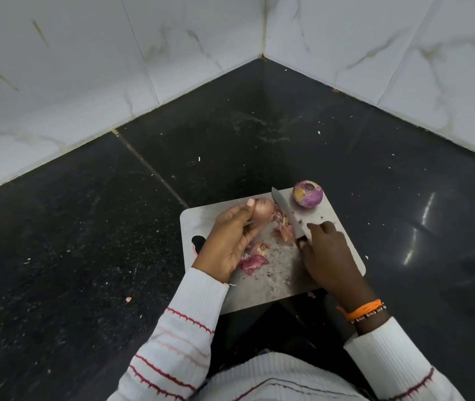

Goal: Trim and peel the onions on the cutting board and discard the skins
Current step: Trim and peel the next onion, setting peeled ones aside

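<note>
Holding unpeeled onion (263,213) in left hand (228,238), fingers curled round it, lifted at the far-left part of the cutting board (343,235). Dry brownish skin on, so peel not started on this one.

Gripping knife (287,215) in right hand (328,250), fist round the dark handle, index finger laid toward the blade. Blade long axis running near-right to far-left, tip pointing away, flat side lying just right of the held onion. Edge not touching it as far as visible.

Key relation: onion directly left of blade, close beside; onion's exposed end facing right toward the steel. Probably trimming that end next, needing a short move of knife leftward or onion rightward. Left thumb close to cut line, slip risk.

Second onion (307,194), peeled, purple, sitting at far-right corner of board, beyond the blade, well apart from both hands.

Loose skins (255,260) scattered mid-board between hands, not yet discarded. Board resting on dark worktop (86,241).
</note>
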Action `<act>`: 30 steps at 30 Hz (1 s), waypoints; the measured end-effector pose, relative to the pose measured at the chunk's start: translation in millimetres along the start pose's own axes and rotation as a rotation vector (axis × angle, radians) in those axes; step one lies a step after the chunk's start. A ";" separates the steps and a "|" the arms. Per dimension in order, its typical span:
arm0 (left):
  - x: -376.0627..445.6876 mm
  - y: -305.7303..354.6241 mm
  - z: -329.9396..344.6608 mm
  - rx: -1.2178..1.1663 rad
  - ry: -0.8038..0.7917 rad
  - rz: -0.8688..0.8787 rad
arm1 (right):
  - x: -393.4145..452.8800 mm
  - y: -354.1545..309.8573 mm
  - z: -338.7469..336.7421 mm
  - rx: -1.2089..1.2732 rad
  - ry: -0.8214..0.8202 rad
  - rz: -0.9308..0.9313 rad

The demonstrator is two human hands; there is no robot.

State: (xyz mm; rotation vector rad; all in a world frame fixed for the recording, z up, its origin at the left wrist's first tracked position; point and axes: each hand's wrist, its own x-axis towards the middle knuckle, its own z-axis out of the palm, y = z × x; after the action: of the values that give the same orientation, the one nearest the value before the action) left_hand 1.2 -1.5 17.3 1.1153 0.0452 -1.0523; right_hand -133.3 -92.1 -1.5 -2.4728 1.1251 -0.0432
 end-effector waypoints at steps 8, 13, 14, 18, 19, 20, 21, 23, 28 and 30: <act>-3.8 -7.0 7.2 0.088 -0.078 0.026 | 9.3 -29.3 -15.5 0.726 0.175 -0.223; -4.3 -6.4 4.1 0.061 -0.095 0.004 | 15.8 -26.2 -9.3 0.961 0.223 -0.150; -4.4 -7.0 3.6 0.043 -0.092 -0.006 | 16.4 -24.7 -8.4 0.964 0.250 -0.151; -1.9 -10.1 4.2 -0.121 -0.056 -0.065 | 15.2 -19.1 -2.2 0.797 0.297 -0.158; -0.9 -9.5 4.2 -0.166 -0.042 -0.075 | 14.9 -18.0 0.2 0.746 0.291 -0.152; 0.5 -9.1 3.6 -0.192 -0.022 -0.079 | 14.6 -16.6 3.0 0.682 0.279 -0.150; 1.8 -8.9 2.9 -0.196 0.000 -0.081 | 14.6 -15.1 5.9 0.597 0.261 -0.149; 3.4 -9.4 1.9 -0.156 0.036 -0.079 | 14.1 -13.4 10.1 0.434 0.234 -0.146; 0.5 -13.2 2.8 0.074 0.011 -0.034 | 12.7 -24.6 10.1 0.600 0.186 -0.219; -2.2 -15.9 4.2 0.191 -0.041 0.010 | 13.3 -25.1 11.8 0.608 0.191 -0.228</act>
State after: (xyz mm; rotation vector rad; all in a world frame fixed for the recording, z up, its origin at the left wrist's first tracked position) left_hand -13.2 -3.8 9.2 1.2642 -0.0947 -1.0869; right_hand -104.2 -82.8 -4.4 -2.0518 0.7438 -0.6056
